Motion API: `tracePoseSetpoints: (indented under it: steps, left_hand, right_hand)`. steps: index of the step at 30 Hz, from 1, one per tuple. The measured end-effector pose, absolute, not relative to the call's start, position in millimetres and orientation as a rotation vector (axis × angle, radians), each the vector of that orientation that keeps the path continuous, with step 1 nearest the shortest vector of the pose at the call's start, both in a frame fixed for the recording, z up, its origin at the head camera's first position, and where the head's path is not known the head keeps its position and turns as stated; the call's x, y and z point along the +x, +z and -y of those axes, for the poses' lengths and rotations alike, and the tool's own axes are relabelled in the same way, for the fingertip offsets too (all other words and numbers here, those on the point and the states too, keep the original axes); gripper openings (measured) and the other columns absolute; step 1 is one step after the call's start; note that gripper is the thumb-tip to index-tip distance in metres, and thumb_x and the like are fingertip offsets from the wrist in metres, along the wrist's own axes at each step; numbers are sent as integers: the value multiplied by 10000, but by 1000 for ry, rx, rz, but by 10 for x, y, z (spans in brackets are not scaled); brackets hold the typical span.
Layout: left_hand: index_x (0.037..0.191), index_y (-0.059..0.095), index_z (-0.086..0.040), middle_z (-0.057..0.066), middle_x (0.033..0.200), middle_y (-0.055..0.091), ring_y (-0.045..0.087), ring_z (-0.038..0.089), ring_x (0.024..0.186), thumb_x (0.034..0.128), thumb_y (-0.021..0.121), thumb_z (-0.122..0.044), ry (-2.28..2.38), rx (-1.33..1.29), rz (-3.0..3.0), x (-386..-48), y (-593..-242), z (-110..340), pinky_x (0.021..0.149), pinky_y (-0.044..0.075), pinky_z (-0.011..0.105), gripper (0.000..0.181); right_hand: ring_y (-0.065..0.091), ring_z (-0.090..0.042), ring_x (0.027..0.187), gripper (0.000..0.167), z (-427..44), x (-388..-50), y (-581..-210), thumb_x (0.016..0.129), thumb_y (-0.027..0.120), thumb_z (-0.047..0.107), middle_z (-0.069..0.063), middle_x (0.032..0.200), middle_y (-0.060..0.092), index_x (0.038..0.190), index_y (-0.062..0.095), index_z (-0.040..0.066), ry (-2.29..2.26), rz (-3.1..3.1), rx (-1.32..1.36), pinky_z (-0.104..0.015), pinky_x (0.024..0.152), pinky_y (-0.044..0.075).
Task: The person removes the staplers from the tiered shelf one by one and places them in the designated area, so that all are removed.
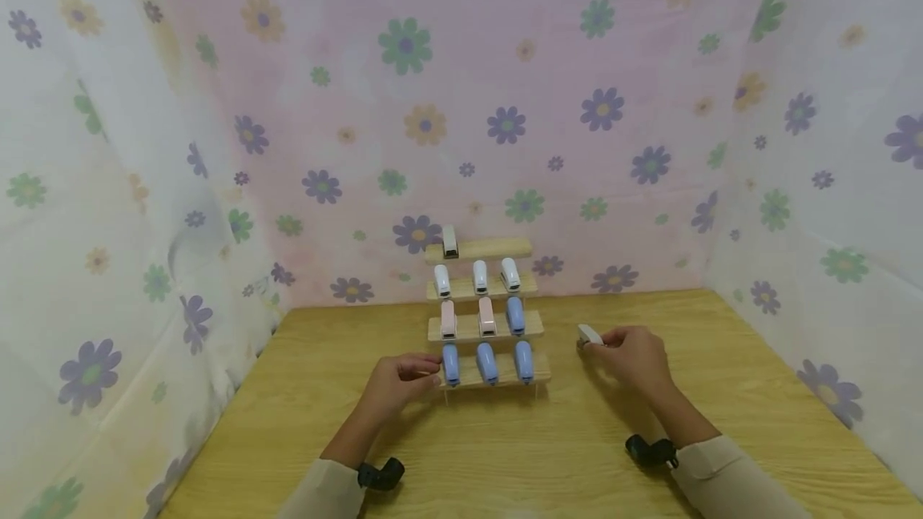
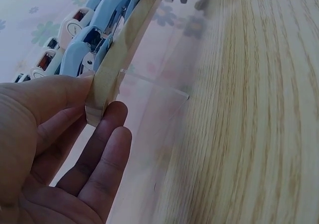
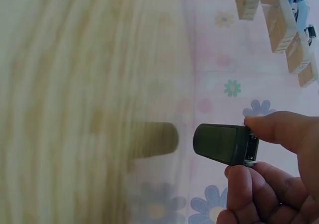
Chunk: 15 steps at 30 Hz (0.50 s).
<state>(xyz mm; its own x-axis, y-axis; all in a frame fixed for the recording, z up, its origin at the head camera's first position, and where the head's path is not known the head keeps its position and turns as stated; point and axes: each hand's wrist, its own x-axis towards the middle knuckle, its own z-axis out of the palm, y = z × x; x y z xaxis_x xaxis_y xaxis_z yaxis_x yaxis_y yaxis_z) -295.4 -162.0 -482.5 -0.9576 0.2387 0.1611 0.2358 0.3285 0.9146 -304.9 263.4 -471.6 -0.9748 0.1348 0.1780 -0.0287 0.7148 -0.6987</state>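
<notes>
In the head view a four-step wooden display rack point(image 1: 469, 376) carries small staplers. Three blue staplers point(image 1: 486, 364) stand on the lowest step; above them are two pink ones point(image 1: 449, 317) and a blue one point(image 1: 515, 315). Three white staplers point(image 1: 480, 276) fill the row behind, and one white stapler point(image 1: 450, 240) sits at the top left. My left hand point(image 1: 401, 380) pinches the left end of the lowest step point(image 2: 104, 79), thumb above and fingers below. To the rack's right, my right hand point(image 1: 638, 356) holds a white stapler point(image 1: 590, 334), its dark base point(image 3: 219, 143) facing the right wrist camera.
The rack stands on clear legs point(image 2: 154, 84) on a wood-grain table point(image 1: 324, 423). Flower-print cloth point(image 1: 461, 86) hangs behind the table and along both sides. Each wrist wears a black camera mount point(image 1: 382, 474).
</notes>
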Motion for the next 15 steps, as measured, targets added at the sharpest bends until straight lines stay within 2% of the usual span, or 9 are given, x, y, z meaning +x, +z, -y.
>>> tracePoseSetpoints:
  steps: [7, 15]
  left_hand:
    - [1051, 829, -115, 59, 1283, 735, 708, 228, 1110, 904, 827, -195, 1771, 411, -2541, -2929, -4798, 1630, 802, 580, 210, 167]
    - [1048, 824, -100, 65, 1283, 734, 713, 235, 1115, 903, 825, -177, 1770, 409, -2527, -2934, -4802, 1633, 837, 584, 222, 164]
  right_hand:
    - [696, -186, 759, 425, -2632, -3031, -4716, 878, 818, 419, -112, 983, 776, 1062, 785, 38, 1125, 2758, -98, -334, 606, 563]
    - [693, -196, 774, 418, -2652, -2997, -4734, 845, 861, 401, -103, 979, 773, 1042, 785, 40, 1143, 2795, -104, -349, 620, 577]
